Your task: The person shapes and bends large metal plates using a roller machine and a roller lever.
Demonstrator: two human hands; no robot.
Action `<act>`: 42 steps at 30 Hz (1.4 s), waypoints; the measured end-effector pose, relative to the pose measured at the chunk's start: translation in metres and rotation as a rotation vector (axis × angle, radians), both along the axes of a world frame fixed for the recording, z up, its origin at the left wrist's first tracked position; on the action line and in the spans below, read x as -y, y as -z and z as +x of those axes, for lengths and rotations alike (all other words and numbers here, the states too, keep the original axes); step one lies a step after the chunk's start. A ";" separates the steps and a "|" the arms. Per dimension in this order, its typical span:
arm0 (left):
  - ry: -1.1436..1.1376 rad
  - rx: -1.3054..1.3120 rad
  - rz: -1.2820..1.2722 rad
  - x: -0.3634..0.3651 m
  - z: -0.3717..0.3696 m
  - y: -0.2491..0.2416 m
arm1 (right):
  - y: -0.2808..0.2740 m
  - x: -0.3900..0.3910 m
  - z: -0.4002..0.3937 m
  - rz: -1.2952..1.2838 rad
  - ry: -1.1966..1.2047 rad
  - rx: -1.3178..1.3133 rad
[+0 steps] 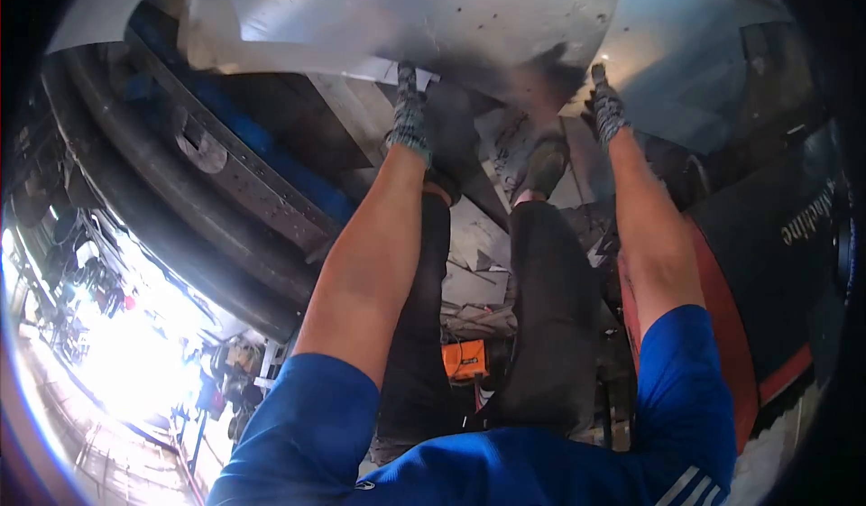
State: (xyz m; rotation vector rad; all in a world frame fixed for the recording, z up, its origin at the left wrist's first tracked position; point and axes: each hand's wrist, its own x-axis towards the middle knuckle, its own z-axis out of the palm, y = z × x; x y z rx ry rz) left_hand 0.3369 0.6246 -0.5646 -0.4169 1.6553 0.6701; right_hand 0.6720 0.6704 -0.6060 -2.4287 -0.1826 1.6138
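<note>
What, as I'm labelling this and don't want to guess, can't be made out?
All in the head view:
Metal sheet: far edge, cut off by the picture's top.
Left hand: exact grip, too dark and small.
Right hand: exact grip, likewise.
Orange object: what it is, too small.
Dark panel: full lettering, slanted and small.
Background at lower left: details, washed out by glare.

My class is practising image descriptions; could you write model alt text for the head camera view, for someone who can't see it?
The left hand and right hand, in grey knit gloves, reach to the edges of large shiny metal sheeting. Below are the wearer's blue shirt and dark trousers, with an orange object visible between the legs.
</note>
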 end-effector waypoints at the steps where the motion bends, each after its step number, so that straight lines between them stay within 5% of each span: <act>1: -0.015 0.022 0.021 -0.009 0.007 0.005 | 0.013 0.001 -0.004 -0.029 -0.010 -0.008; 4: -0.168 0.195 0.125 -0.018 0.013 0.051 | 0.054 -0.001 -0.013 0.050 0.099 -0.139; 5: -0.201 0.348 0.412 -0.017 0.011 0.068 | 0.058 0.000 -0.012 0.066 0.006 -0.090; 7: -0.319 0.269 0.305 -0.024 0.018 0.076 | 0.054 -0.003 -0.013 0.096 -0.091 -0.040; 11: -0.486 0.157 0.329 -0.028 0.032 0.023 | 0.026 -0.028 -0.028 0.102 0.149 -0.227; 14: -0.564 0.157 0.350 0.012 0.021 -0.002 | 0.011 -0.040 -0.010 -0.131 -0.163 -0.129; 18: -0.608 0.095 0.201 0.039 -0.005 -0.100 | -0.056 -0.054 -0.047 0.160 -0.139 -0.555; 22: -0.690 -0.044 0.230 0.061 -0.023 -0.198 | -0.030 -0.007 -0.055 0.316 -0.281 -0.830; 24: -0.680 -0.156 0.188 0.074 -0.039 -0.228 | -0.092 0.003 -0.089 0.144 0.050 -1.179; 26: -0.682 -0.212 0.126 0.111 -0.062 -0.229 | -0.130 0.030 -0.086 0.122 0.212 -1.176; 29: -0.255 -0.394 0.132 0.156 -0.096 -0.215 | -0.179 0.069 -0.073 0.144 0.394 -1.122; 34: -0.526 -0.227 0.383 0.153 -0.112 -0.280 | -0.230 0.118 -0.055 0.175 0.576 -1.126; 37: -0.648 -0.313 0.666 0.172 -0.113 -0.262 | -0.198 0.132 -0.032 0.022 0.620 -1.443; 38: -0.665 -0.306 0.681 0.185 -0.125 -0.252 | -0.248 0.130 -0.057 -0.066 0.861 -1.430; 40: -1.650 0.771 1.135 0.242 -0.156 -0.242 | -0.370 0.119 -0.121 -0.215 1.362 -1.344; 41: -1.587 0.624 1.141 0.262 -0.163 -0.259 | -0.409 0.117 -0.151 -0.108 2.394 -1.259; 42: -1.363 0.172 1.004 0.282 -0.167 -0.288 | -0.414 0.121 -0.155 -0.109 2.351 -1.255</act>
